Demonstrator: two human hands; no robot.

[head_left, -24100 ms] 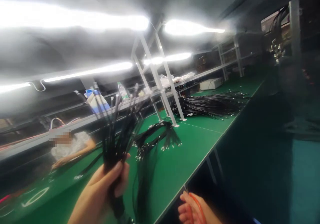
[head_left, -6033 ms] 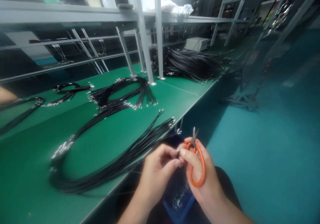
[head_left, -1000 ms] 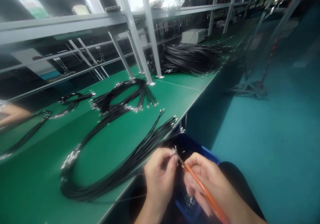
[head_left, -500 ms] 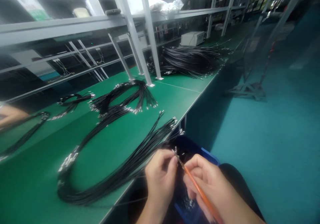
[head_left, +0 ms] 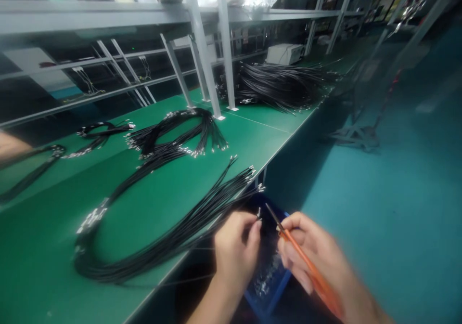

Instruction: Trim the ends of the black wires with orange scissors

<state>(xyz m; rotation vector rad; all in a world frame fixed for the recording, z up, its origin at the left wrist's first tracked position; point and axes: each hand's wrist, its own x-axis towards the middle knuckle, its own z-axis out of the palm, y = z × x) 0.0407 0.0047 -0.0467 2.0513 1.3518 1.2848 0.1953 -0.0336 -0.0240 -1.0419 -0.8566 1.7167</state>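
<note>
My left hand [head_left: 238, 242] pinches the end of a black cable, whose small metal tip [head_left: 259, 212] sticks up past the thumb. Wrapped in my right hand [head_left: 310, 247] is an orange-handled tool [head_left: 306, 261] with a thin dark tip pointing up and left, a little apart from the cable end. Beneath both hands is a blue bin [head_left: 276, 290] with small shiny pieces in it. A long curved bundle of black cables [head_left: 173, 239] with metal ends lies on the green table [head_left: 144, 232], beside my left hand.
More looped cable bundles [head_left: 176, 131] lie farther up the table, and a large cable pile [head_left: 277, 85] is near a white box [head_left: 285, 53]. White shelf posts [head_left: 205, 59] rise from the table. Another person's arm [head_left: 12, 147] shows at the left edge.
The orange tool in my right hand has moved right, away from the cable end in my left hand. More of the shiny pieces in the blue bin show.
</note>
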